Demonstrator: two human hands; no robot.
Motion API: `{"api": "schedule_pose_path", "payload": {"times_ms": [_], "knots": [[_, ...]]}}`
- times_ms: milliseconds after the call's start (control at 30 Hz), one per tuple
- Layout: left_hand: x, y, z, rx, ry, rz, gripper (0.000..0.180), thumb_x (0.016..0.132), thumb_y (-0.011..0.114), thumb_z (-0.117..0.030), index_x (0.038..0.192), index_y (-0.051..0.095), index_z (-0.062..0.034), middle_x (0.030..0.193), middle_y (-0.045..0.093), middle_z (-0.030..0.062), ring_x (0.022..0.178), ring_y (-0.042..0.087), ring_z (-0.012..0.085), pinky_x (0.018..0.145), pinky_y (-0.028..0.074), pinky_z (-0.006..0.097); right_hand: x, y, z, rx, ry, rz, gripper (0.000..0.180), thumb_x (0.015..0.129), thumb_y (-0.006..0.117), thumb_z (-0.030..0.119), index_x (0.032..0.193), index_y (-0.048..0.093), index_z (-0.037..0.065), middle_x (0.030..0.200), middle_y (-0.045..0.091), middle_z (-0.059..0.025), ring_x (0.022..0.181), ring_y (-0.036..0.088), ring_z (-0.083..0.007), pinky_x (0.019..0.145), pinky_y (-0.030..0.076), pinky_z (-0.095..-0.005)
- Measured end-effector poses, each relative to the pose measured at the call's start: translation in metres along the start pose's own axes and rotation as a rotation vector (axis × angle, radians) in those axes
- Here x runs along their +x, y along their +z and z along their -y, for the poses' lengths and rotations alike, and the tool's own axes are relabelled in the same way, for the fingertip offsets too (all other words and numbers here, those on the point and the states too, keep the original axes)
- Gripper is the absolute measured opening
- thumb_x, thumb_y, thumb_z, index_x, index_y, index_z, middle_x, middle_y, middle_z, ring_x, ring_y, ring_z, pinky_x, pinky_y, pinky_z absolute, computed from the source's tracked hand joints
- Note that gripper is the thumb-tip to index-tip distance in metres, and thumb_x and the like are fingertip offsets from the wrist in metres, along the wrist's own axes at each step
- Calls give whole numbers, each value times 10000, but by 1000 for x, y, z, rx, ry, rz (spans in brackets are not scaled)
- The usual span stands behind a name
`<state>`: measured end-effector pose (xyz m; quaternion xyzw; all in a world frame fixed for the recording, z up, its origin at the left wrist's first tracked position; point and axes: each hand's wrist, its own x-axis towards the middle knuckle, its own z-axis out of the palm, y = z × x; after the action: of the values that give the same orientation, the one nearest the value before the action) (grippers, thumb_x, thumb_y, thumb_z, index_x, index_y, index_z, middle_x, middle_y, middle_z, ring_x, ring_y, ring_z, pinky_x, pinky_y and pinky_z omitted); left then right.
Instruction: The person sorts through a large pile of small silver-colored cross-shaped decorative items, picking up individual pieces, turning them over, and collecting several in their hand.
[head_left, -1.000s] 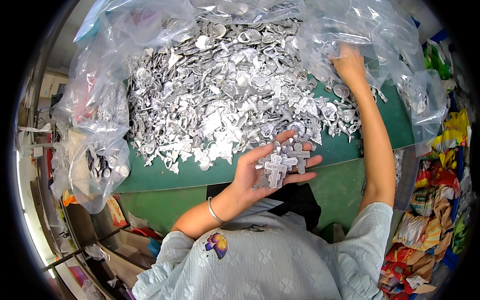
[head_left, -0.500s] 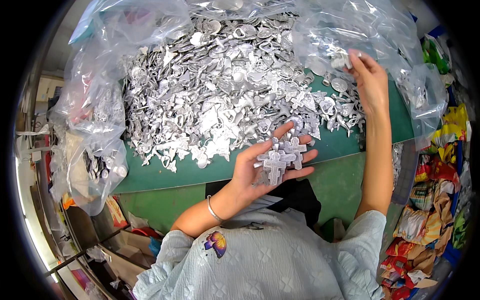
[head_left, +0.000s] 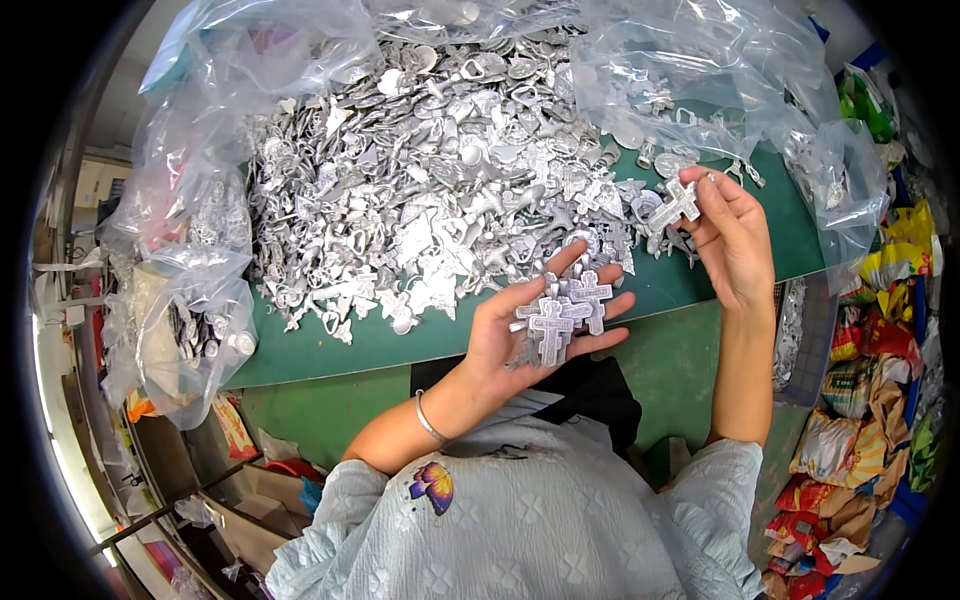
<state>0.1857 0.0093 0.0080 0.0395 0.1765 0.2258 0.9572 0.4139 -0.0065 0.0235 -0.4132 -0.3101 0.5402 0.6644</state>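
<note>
Clear plastic (head_left: 160,265) lies at the left of a green table (head_left: 305,358), beside a broad heap of silvery metal pieces (head_left: 430,190), mixed and unsorted. Your left hand (head_left: 493,335), fingers spread and palm up, cradles several gathered metal crosses (head_left: 551,328) before the heap. At right, your right hand (head_left: 738,240) pinches a single cross (head_left: 676,203) between thumb and fingers, not yet with the others.
</note>
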Motion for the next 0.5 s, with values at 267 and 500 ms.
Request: {"api": "schedule_pose_path", "payload": {"times_ms": [267,500], "knots": [[0,1,0,14,2,11,599,811,499,-325,1358,287,-203,1333,366,159,1222,340,394,1002,263,558,-9,10,-3,24,57,78,217,892,496,124,990,567,-56,871,595,-87,750,586,-123,666,516,-274],[-1,2,-2,-54,-4,40,607,818,500,-277,1356,260,-134,1320,366,173,1220,340,397,1013,258,536,-14,14,-9,-26,77,116,219,895,490,128,970,571,-62,860,597,-91,731,583,-122,630,522,-268]]}}
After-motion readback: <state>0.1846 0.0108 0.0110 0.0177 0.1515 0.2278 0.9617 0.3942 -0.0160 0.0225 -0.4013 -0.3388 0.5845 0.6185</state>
